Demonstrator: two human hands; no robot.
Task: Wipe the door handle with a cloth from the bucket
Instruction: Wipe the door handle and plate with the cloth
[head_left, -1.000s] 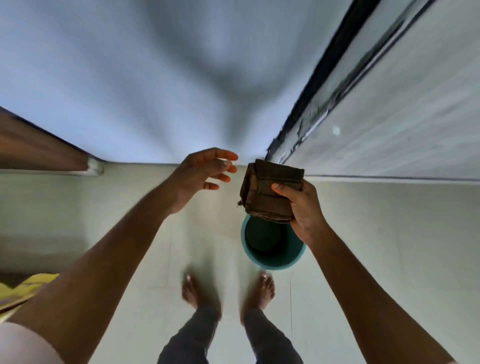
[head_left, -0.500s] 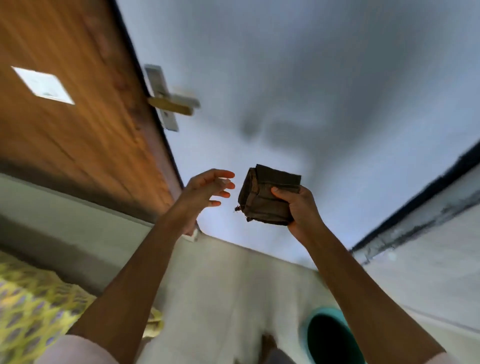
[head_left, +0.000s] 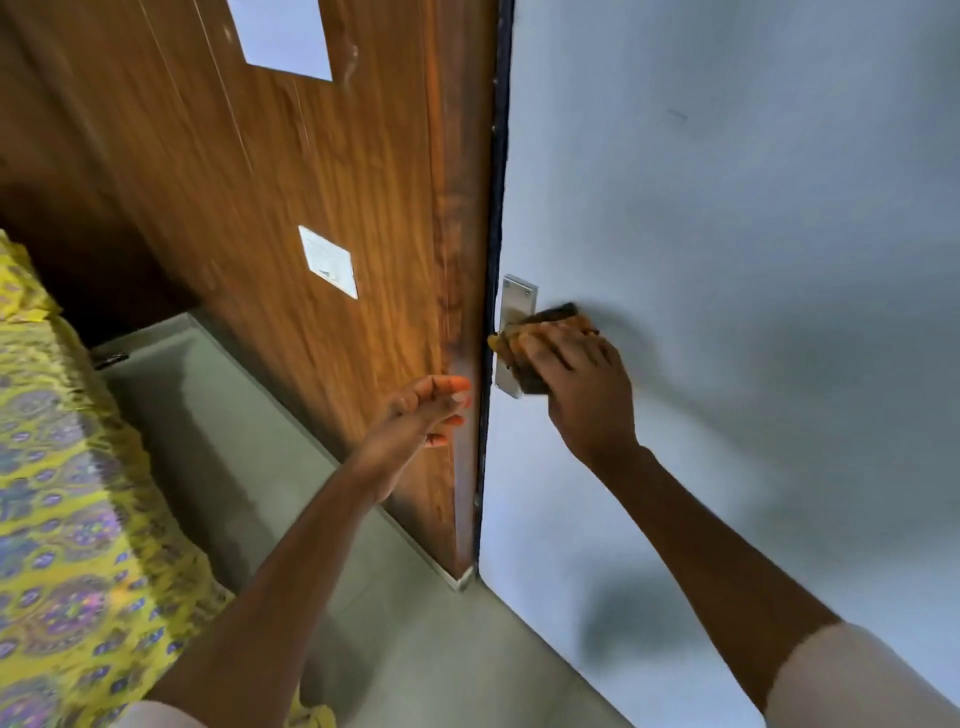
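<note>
Nearest me, at seven o'clock, my left arm runs up to my left hand (head_left: 426, 410), which floats loosely open, holding nothing, just beside the edge of the wooden door (head_left: 322, 218). At five o'clock my right arm climbs toward the centre, and my right hand (head_left: 576, 374) is now pressed over the cloth (head_left: 558, 314), fingers spread and clamped down on it. Half a second ago I carried that cloth in mid-air, well apart from the handle; now it covers the door handle (head_left: 498, 342), whose tip pokes out at the cloth's nine o'clock. The metal plate (head_left: 517, 293) shows above, at twelve o'clock from my knuckles. I judge the wiping has begun. The bucket has dropped out of view.
</note>
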